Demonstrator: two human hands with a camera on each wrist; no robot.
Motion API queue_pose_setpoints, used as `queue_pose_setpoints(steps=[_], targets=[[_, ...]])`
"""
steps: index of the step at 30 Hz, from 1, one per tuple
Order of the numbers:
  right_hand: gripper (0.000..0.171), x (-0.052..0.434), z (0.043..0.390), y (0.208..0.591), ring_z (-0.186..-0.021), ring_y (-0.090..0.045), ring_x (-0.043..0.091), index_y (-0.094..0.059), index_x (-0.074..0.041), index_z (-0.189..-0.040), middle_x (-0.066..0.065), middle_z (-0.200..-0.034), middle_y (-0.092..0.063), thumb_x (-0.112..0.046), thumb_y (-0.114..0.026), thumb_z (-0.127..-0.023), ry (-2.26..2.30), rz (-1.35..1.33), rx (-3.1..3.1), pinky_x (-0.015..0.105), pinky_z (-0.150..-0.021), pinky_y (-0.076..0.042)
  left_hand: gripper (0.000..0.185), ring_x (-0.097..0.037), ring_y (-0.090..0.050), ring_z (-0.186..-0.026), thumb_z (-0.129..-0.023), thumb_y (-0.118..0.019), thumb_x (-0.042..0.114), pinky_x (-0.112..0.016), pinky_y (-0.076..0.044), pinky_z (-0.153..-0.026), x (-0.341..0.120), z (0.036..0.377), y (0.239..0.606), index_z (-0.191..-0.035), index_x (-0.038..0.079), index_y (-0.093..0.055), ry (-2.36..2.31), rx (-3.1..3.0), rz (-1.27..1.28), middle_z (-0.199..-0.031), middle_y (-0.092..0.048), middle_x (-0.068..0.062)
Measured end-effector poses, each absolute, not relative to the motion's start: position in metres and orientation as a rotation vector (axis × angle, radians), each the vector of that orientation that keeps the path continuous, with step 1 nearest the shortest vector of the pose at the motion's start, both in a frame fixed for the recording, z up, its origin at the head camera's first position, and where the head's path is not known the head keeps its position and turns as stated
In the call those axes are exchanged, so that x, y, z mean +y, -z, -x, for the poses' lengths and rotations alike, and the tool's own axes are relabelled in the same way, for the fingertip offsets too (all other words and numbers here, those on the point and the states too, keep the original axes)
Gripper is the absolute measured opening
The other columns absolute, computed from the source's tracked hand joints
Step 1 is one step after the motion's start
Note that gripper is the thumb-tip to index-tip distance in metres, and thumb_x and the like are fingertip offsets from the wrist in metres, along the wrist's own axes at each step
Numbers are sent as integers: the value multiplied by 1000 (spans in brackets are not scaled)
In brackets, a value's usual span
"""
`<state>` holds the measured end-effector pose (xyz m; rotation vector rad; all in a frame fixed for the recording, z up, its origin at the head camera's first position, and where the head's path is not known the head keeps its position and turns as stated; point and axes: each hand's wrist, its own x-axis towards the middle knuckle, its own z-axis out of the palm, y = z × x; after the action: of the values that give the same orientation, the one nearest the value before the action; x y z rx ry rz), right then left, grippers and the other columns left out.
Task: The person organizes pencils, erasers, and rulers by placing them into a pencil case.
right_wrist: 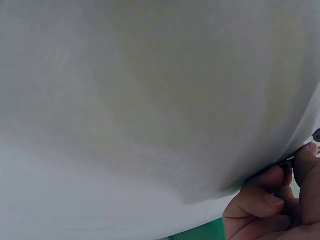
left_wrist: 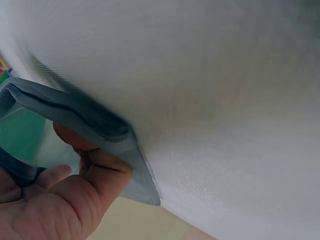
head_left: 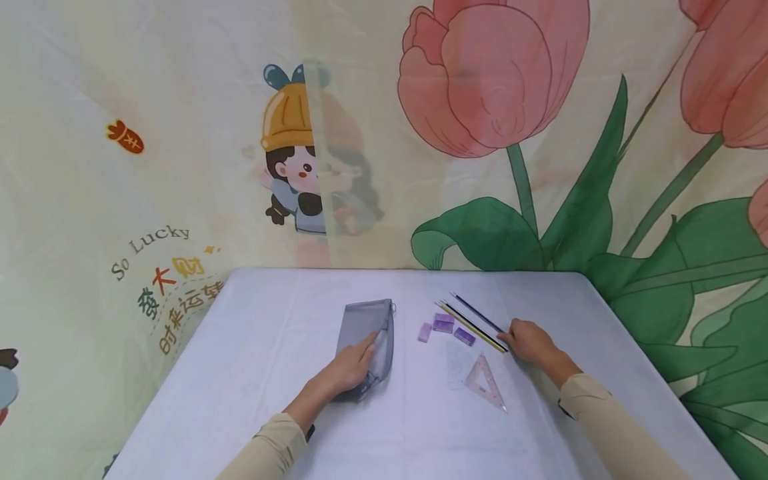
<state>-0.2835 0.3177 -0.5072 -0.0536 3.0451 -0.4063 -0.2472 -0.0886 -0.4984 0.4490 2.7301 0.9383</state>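
A grey mesh pouch (head_left: 367, 343) is being held flat on the white table (head_left: 252, 373), left of the middle, with its zip end pointing away from the person. It is being gripped at its near end by the left hand (head_left: 348, 370); in the left wrist view the thumb (left_wrist: 95, 167) and fingers are seen pinching the pouch's folded edge (left_wrist: 75, 117). Several pencils (head_left: 474, 321) are being grasped at their near ends by the right hand (head_left: 531, 341), its fingers curled around them. In the right wrist view only the fingertips (right_wrist: 265, 200) and a dark pencil tip are being shown, the rest being cut off. Between the hands a clear triangle ruler (head_left: 485, 381) is lying, faint against the cloth. Three purple erasers (head_left: 444, 325) are lying just beside the pencils.
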Motion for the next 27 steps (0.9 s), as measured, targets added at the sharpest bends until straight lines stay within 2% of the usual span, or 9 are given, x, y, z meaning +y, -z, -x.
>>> queue_pose_setpoints(steps=[6,9,12,16,23,27], targets=[[29,315,280,507,-65,-48,18,-56,-1,-82,6,-70,-54,-23,-60,-100,412,34,3022,30,-57,-42,50,-27,-61,-100,-108,-30,25,-51,-46,-99,-87,244,499,-155,8,-32,-954,2744,-474,-116,-65,-28],[28,314,279,505,-64,-47,18,-57,1,-82,6,-70,-53,-21,-60,-99,404,68,3033,30,-56,-42,49,-29,-61,-100,-108,-30,25,-52,-46,-100,-87,243,498,-155,8,-32,-949,2747,-479,-117,-65,-28],[26,314,279,504,-64,-48,18,-57,1,-83,6,-70,-54,-19,-60,-99,392,123,3040,30,-56,-42,49,-36,-61,-115,-108,-29,27,-55,-43,-105,-89,243,496,-155,11,-33,-948,2742,-449,-133,-59,-27],[23,317,276,506,-64,-49,17,-56,1,-85,6,-71,-54,-17,-61,-99,409,167,3042,30,-57,-43,50,-43,-48,-134,-108,-28,29,-56,-37,-111,-89,244,495,-155,13,-32,-942,2730,-427,-146,-50,-24],[20,321,272,506,-64,-49,15,-54,-3,-84,4,-71,-55,-15,-62,-98,416,295,3075,30,-56,-44,50,-40,-42,-140,-108,-27,33,-55,-33,-115,-88,245,496,-156,19,-32,-919,2715,-374,-152,-44,-19],[20,324,271,506,-63,-48,14,-54,-4,-82,2,-69,-54,-15,-62,-97,401,346,3108,29,-55,-42,50,-41,-41,-140,-108,-28,32,-55,-32,-115,-88,244,495,-156,18,-33,-937,2709,-394,-152,-44,-18]])
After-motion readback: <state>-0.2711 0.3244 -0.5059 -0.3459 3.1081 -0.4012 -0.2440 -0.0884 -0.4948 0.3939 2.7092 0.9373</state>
